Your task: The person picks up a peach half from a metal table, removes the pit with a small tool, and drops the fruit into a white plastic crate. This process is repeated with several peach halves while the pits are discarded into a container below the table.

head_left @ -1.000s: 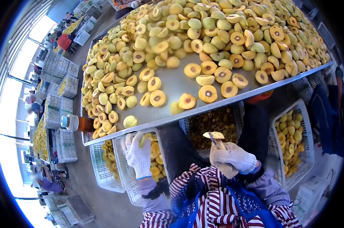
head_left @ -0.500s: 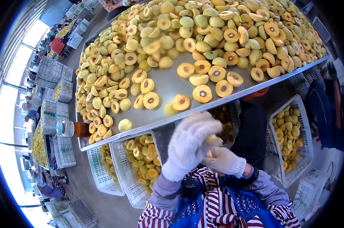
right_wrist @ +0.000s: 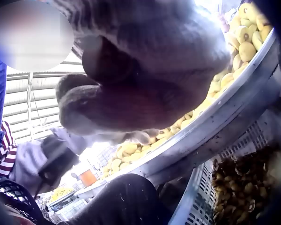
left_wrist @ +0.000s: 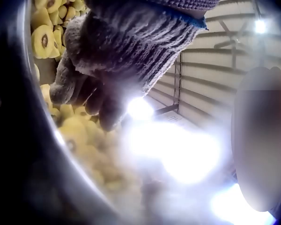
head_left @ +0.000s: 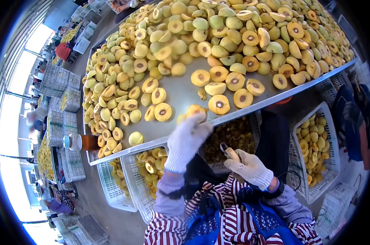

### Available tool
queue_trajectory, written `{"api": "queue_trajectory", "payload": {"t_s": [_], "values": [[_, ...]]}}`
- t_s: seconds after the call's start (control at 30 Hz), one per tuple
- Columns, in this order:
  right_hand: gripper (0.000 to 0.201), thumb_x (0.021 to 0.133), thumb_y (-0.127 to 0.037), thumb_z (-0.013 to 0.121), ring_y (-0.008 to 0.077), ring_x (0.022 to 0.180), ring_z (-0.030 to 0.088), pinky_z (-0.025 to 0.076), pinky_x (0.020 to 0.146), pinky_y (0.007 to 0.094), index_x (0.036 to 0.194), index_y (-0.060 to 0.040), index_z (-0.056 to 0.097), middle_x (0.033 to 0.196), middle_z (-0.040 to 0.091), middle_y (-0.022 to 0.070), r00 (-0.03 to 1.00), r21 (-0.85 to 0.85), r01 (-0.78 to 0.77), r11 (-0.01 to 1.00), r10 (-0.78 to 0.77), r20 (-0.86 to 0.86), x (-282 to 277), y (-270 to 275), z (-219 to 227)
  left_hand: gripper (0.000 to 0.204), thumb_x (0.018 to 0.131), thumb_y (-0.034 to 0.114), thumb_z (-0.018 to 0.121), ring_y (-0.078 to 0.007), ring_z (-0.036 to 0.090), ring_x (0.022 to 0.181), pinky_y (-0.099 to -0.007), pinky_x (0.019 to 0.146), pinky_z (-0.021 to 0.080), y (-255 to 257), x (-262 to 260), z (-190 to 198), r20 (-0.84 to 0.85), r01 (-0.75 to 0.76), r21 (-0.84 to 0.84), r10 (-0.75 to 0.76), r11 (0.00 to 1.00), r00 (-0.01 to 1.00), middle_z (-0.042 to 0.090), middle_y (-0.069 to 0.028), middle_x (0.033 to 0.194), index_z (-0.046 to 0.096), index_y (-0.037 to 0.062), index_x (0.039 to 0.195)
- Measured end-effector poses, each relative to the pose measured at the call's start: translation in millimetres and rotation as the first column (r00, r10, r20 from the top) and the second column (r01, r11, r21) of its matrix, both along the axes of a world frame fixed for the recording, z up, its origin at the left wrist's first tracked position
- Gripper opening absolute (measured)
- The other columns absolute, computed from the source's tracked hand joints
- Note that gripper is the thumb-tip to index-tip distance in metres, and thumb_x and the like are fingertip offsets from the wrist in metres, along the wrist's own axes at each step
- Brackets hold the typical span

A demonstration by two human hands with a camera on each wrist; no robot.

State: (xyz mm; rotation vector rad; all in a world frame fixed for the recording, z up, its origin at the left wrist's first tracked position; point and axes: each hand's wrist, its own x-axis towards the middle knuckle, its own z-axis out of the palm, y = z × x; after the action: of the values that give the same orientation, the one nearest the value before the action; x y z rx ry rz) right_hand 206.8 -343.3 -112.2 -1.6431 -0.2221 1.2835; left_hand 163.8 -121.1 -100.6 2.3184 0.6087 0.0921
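Observation:
My left hand (head_left: 188, 141), in a white knit glove, reaches over the metal table's front edge. Its fingertips are at a yellow peach half (head_left: 196, 109) and partly cover it; the thumb stands apart to the right. Dark, slightly bent fingers (left_wrist: 105, 108) of this hand hang above blurred fruit in the left wrist view. Over my lap, my gloved right hand (head_left: 250, 168) grips a pitting knife (head_left: 230, 152) with a pale handle and curved metal loop. The right wrist view shows that hand's curled fingers (right_wrist: 107, 105), the tool hidden.
Peach halves (head_left: 234, 41) are heaped across the metal table (head_left: 181, 85). A small yellow-brown piece (head_left: 202, 94) lies near the front. Below stand crates of halves, left (head_left: 130, 179) and right (head_left: 332, 163), and a crate of brown pits (right_wrist: 243, 187) between. A jar (head_left: 81, 143) stands at left.
My left hand went from the left crate to meet the right hand, then up to the table's front edge. The pale fruit piece at the knife a second ago is gone from it.

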Motion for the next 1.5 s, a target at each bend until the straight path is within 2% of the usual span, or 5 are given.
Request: {"api": "queue_trajectory", "payload": {"t_s": [0.2,0.33,0.43,0.63,1.5], "values": [[0.042,0.094,-0.037,0.066,0.0057,0.054,0.054,0.044,0.051,0.0222,0.123,-0.0074,0.058,0.07,0.06,-0.0015,0.991,0.078,0.118,0.99,-0.113,-0.07,2.4,6.2,10.3,0.054,0.08,0.039,0.075,-0.0336,0.057,0.12,-0.0443,0.1,0.047,53.4,38.1,-114.7,-0.114,0.076,0.625,-0.005,0.777,0.993,0.056,-0.0127,0.134,0.059,0.0093,0.122],[0.045,0.092,-0.04,0.067,0.0081,0.058,0.061,0.048,0.054,0.0243,0.121,-0.0076,0.059,0.071,0.063,0.0022,0.996,0.095,0.082,0.992,-0.086,0.038,4.2,4.7,7.6,0.06,0.08,0.024,0.077,-0.0311,0.066,0.105,-0.0439,0.096,0.051,28.7,36.5,-78.9,0.116,-0.069,-0.073,0.077,0.995,0.99,0.06,-0.0171,0.131,0.051,0.0086,0.131],[0.046,0.091,-0.041,0.069,0.0166,0.061,0.067,0.051,0.056,0.0301,0.119,-0.0063,0.06,0.07,0.064,0.0075,0.984,0.074,0.091,0.993,-0.101,0.144,3.4,8.8,11.5,0.055,0.087,0.022,0.071,-0.0286,0.066,0.105,-0.04,0.091,0.054,-2.4,20.6,-28.2,0.176,0.033,-0.883,0.266,0.468,0.948,0.059,-0.0194,0.131,0.048,0.0068,0.135],[0.039,0.089,-0.041,0.071,0.0385,0.068,0.067,0.051,0.059,0.0425,0.102,-0.0055,0.061,0.074,0.065,0.0173,0.866,0.008,0.029,1.0,-0.029,0.5,2.1,18.9,29.1,0.063,0.099,0.044,0.056,-0.0247,0.064,0.104,-0.0363,0.089,0.055,-35.4,-2.8,-12.8,0.264,0.182,-0.948,0.324,0.26,0.909,0.059,-0.0203,0.128,0.043,-0.0009,0.141],[0.027,0.095,-0.033,0.063,0.0053,0.04,0.045,0.032,0.036,0.0197,0.104,-0.0083,0.055,0.059,0.052,-0.0032,0.813,0.347,-0.086,0.934,0.267,-0.518,3.1,-12.4,37.7,0.054,0.1,0.049,0.052,-0.0214,0.07,0.084,-0.0296,0.073,0.057,-74.5,-22.1,36.6,0.526,0.222,-0.525,0.109,0.821,0.843,0.07,-0.016,0.104,0.064,-0.0019,0.113]]}}
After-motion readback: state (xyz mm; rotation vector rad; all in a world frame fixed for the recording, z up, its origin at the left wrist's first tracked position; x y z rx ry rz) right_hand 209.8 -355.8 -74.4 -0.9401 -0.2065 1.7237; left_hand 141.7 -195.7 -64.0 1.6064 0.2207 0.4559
